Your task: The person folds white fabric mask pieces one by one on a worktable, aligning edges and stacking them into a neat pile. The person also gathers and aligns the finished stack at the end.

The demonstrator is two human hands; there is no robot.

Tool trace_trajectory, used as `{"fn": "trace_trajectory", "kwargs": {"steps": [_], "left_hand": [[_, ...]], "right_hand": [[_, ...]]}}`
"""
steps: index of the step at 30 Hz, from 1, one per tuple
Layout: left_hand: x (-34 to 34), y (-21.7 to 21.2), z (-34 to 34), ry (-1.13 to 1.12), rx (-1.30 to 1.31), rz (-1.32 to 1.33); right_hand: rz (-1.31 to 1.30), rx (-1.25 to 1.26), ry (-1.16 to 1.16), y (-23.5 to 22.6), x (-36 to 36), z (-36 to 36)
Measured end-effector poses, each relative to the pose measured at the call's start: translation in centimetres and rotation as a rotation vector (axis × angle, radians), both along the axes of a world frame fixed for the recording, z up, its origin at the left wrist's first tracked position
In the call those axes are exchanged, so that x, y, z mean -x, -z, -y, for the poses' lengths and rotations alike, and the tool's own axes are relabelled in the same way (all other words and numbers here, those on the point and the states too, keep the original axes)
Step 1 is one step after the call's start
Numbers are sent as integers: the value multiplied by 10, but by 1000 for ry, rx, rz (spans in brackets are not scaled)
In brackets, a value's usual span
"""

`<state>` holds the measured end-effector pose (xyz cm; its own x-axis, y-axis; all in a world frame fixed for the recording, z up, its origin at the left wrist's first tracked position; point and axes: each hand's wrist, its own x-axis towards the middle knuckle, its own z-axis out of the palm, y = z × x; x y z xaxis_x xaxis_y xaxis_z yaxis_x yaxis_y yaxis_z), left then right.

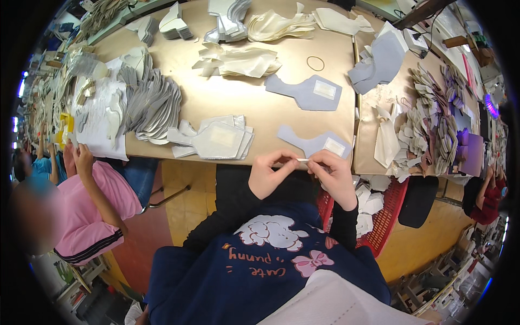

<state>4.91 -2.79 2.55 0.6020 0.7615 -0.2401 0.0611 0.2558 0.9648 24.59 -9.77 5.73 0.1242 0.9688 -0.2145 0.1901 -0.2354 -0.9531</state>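
Observation:
At the near edge of the table, my left hand (272, 172) and my right hand (332, 177) are held close together. Thumb and forefinger of each pinch a small white strip (302, 160), one end per hand. Just beyond my right hand lies a blue-grey cut piece (295, 140) bearing a white rectangular patch (334, 145). A second blue-grey piece (292, 90) with a similar patch is farther up the table. To the left of my hands sits a stack of pale grey cut pieces (208, 140), a cream rectangle on its top piece.
Cream pieces (238, 60), a rubber band (316, 64) and fanned grey pieces (154, 103) occupy the table (227, 100). Blue-grey pieces (377, 62) rest at the right. A red basket (387, 216) stands below the edge. A person in pink (100, 208) works at left.

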Motion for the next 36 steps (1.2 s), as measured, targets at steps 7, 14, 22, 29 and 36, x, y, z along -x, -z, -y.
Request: {"fn": "trace_trajectory", "kwargs": {"steps": [7,14,22,29,36], "left_hand": [[4,15,-15,-178,178,57],[0,25,-25,-289,-437,-221],[-3,37,-25,-395,-437,-360],[-9,43,-27,-416,-621,-435],[-7,40,-27,-368,-539,-438]], "right_hand": [[-61,-7,75,-2,22,-15],[98,16,43,9,17,-32],[76,77,47,24,15,-53],[104,86,44,34,17,-60],[122,130,36,39,16,-60]]}}
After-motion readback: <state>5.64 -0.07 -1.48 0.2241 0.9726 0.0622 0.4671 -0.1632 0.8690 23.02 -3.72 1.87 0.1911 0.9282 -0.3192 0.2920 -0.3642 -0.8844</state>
